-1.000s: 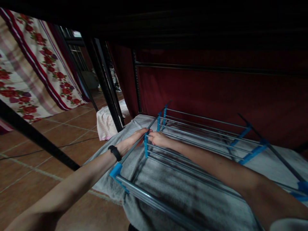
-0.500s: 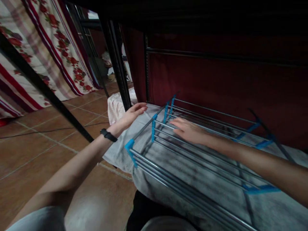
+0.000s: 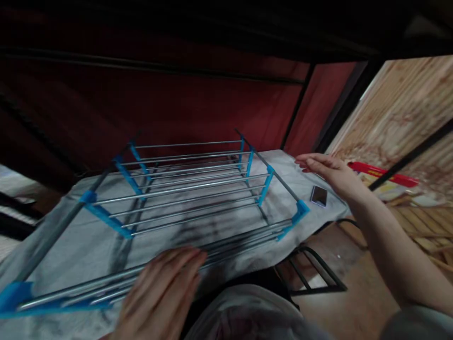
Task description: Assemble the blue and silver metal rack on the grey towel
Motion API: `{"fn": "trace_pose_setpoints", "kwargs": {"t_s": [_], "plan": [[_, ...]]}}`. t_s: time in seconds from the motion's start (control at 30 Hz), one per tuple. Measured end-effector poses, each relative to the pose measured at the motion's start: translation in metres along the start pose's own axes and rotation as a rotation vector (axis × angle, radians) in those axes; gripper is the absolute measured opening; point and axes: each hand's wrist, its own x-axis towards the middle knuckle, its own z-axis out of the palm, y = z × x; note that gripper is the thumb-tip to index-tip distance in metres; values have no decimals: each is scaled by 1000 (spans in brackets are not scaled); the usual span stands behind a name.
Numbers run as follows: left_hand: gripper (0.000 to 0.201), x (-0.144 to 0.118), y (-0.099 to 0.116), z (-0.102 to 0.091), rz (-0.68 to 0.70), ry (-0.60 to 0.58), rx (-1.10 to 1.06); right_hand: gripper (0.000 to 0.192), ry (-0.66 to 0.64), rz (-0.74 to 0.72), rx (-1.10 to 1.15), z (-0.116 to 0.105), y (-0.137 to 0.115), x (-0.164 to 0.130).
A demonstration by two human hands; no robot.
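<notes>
A folded drying rack of grey metal rods and blue plastic joints lies flat on a grey cloth-covered surface. My left hand is blurred, fingers spread, over the rack's near rods at the bottom of the view. My right hand hovers open, palm down, past the rack's right end, just above a small phone lying on the cloth. Neither hand holds anything.
A dark red curtain hangs behind the rack under a dark frame. A black metal post stands at the right, with wooden panelling and a red-edged item beyond. A black wire frame sits on the floor below.
The view has swung from the rack's left end to its right end. Both hands let go of the left blue joint; my left hand dropped to the near rods, my right reached past the right end.
</notes>
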Motion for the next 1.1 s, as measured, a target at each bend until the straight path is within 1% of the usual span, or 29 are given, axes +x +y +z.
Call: {"fn": "trace_pose_setpoints", "kwargs": {"t_s": [0.03,0.07,0.1,0.17,0.23,0.3,0.4,0.47,0.53,0.6,0.77,0.87,0.93,1.1], "plan": [[55,17,21,17,60,-13,9,41,70,47,69,-2,19,-15],[51,33,40,34,99,-50,19,42,132,87,140,-1,38,-29],[46,48,56,51,122,-82,33,44,167,133,209,5,56,-43],[39,71,78,82,134,-174,48,47,212,259,364,24,85,-68],[38,86,88,110,108,-269,61,53,230,380,488,45,104,-86],[40,96,91,133,68,-366,60,59,219,425,588,63,113,-96],[40,106,94,159,31,-480,32,63,218,386,686,78,113,-99],[37,112,95,170,28,-515,10,63,246,352,718,83,110,-97],[33,117,97,176,18,-533,-7,63,278,348,729,85,106,-96],[30,122,99,176,-11,-548,-23,63,293,358,722,86,103,-95],[24,139,105,160,-57,-578,-30,64,292,359,681,86,107,-95],[23,146,107,153,-39,-565,-29,64,319,394,673,87,111,-95],[24,147,107,150,-28,-564,-29,64,342,408,664,88,112,-95],[25,147,109,146,-13,-535,-16,63,347,434,631,89,112,-94]]}}
